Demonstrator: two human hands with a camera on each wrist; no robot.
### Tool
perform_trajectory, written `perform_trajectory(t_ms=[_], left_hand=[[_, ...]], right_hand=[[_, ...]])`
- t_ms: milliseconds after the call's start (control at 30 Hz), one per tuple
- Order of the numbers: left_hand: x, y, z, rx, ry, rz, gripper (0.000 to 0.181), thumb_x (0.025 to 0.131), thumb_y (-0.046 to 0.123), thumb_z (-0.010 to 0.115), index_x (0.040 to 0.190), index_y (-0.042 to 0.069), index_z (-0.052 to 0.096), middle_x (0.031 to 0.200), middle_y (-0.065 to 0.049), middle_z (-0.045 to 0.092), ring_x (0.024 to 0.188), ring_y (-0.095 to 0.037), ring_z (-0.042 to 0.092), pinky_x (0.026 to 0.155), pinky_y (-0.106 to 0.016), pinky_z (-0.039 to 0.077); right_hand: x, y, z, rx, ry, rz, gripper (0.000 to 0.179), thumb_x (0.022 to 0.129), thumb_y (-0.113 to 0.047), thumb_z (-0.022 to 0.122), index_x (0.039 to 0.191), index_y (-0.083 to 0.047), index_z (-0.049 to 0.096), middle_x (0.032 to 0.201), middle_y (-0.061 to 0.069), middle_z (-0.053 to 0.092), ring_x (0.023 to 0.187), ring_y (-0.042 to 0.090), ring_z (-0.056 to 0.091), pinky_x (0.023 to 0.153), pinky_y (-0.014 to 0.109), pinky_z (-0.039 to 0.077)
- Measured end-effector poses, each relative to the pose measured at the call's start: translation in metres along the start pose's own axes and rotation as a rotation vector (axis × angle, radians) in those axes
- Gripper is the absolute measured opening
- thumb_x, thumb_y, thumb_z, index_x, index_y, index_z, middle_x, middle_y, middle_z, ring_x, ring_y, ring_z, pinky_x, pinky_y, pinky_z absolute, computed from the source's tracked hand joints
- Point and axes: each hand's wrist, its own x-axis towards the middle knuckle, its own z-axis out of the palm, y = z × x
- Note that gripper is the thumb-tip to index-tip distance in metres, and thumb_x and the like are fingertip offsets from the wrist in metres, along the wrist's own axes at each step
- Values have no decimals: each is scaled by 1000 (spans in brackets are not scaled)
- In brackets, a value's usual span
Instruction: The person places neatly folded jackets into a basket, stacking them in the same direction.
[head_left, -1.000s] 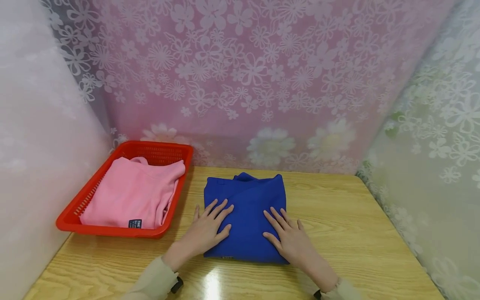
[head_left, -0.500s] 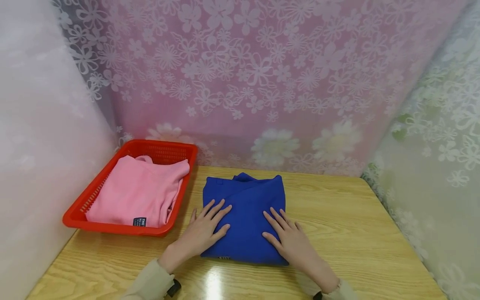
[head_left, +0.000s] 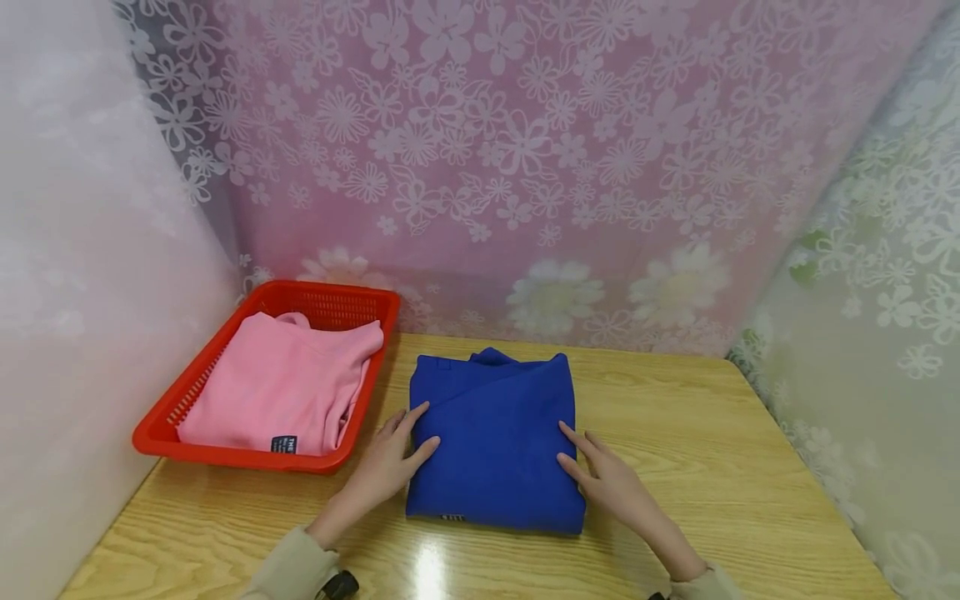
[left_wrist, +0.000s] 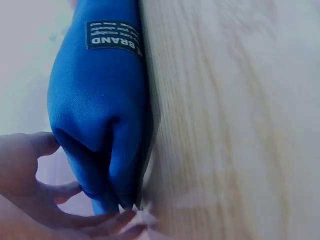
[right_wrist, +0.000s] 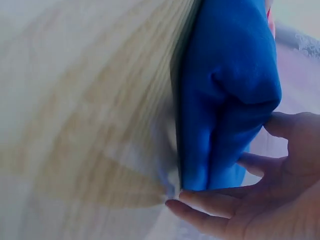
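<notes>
A folded blue garment (head_left: 495, 450) lies on the table, thick and soft, with a dark label (left_wrist: 114, 37) reading BRAND on its front edge. At its left side, my left hand (head_left: 382, 467) has the thumb and a finger along the top edge, while the other fingers reach down the layered side towards the tabletop. My right hand (head_left: 611, 483) is placed likewise at the right side. In the right wrist view, the thumb meets the upper fold of the garment (right_wrist: 230, 100), and the lower fingertips (right_wrist: 175, 206) are down by the table surface.
A red plastic basket (head_left: 225, 457) stands to the left, with a folded pink garment (head_left: 277, 383) inside. The wooden table (head_left: 690, 433) ends at a floral pink curtain (head_left: 480, 167) behind. Pale sheets hang at both sides.
Both hands have drawn outwards from lying flat on top of the blue garment to its left and right sides, fingers lowering along the edges. The view has turned slightly left.
</notes>
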Motion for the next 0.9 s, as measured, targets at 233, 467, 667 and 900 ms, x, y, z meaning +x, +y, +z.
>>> perform_trajectory(t_ms=[233, 467, 667, 900], left_hand=[[1, -1, -1, -241, -80, -68, 65, 102, 33, 61, 158, 12, 34, 154, -27, 41, 138, -48, 44, 108, -64, 40], [4, -1, 5, -444, -26, -124, 60, 100, 23, 66, 153, 15, 42, 137, -26, 54, 116, -38, 60, 96, -56, 52], [8, 0, 6, -578, 16, -165, 57, 96, 14, 70, 149, 15, 49, 126, -23, 57, 109, -33, 62, 93, -51, 54], [7, 12, -4, -667, 1, -211, 56, 95, 11, 71, 147, 15, 51, 130, -24, 54, 112, -36, 62, 86, -50, 59]], right_hand=[[4, 5, 2, 274, -43, 51, 64, 103, -43, 57, 159, -18, 37, 152, 28, 44, 129, 44, 55, 94, 49, 53], [6, 10, 1, 706, -121, 119, 63, 104, -26, 59, 160, -14, 32, 160, 32, 24, 132, 48, 49, 91, 45, 56], [5, 15, -2, 856, -134, 113, 67, 104, -20, 60, 161, -11, 27, 157, 34, 29, 137, 44, 47, 103, 48, 51], [4, 16, -8, 887, -128, 72, 71, 102, -18, 63, 162, -9, 26, 156, 34, 31, 130, 36, 57, 99, 42, 54]])
